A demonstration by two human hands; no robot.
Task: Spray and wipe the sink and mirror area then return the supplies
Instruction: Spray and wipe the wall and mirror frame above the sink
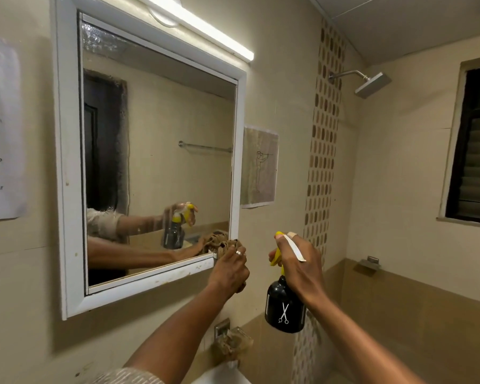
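- bathroom seen from head height, looking at a white-framed mirror (155,151) on a beige tiled wall.
- left hand (229,268) presses a bunched brown patterned cloth (227,245) against the mirror's bottom right corner, where glass meets frame; fingers are clamped on the cloth, ring visible on one finger.
- right hand (297,261) holds a spray bottle (284,306) just right of the mirror, upright in the air, apart from the wall; fingers wrapped round its neck and yellow trigger head, nozzle facing the mirror.
- bottle body is black w/ a white scissors logo; a white strip lies across the back of the right hand.
- mirror glass reflects both forearms, the bottle, the cloth, a dark door and a towel rail.
- lit tube light (205,29) runs along the top of the mirror frame.
- printed paper notice (0,128) taped to the wall left of the mirror; text too cut off to read.
- small paper w/ a line drawing (259,166) taped right of the mirror.
- vertical strip of brown mosaic tiles (324,134) further right, then a square shower head (372,84) and a dark window (474,145).
- below the hands, a clear soap dish (233,343) on the wall and the white edge of a sink (222,374) at the bottom of the view.
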